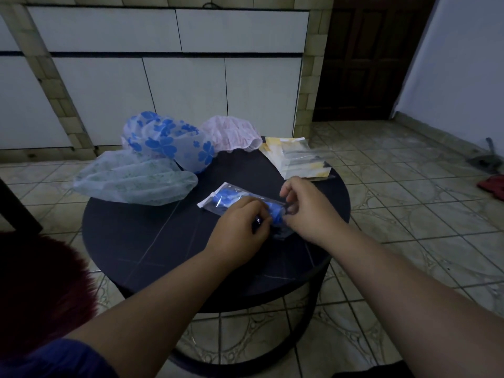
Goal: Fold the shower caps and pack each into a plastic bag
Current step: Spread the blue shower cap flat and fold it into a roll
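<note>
A rolled blue shower cap (pixel 231 199) lies inside a clear plastic bag (pixel 215 198) in the middle of the round dark table (pixel 141 236). My left hand (pixel 240 227) is closed on the near end of the roll and bag. My right hand (pixel 305 208) pinches the bag's open end beside it. Three loose caps lie at the back left: a pale green one (pixel 133 177), a white one with blue flowers (pixel 169 140) and a pink one (pixel 231 133).
A stack of empty clear bags with yellow-white cards (pixel 297 156) lies at the table's back right. White cabinets stand behind the table. Tiled floor surrounds it, with a red cloth (pixel 493 184) at the far right and a dark red furry thing (pixel 41 290) at lower left.
</note>
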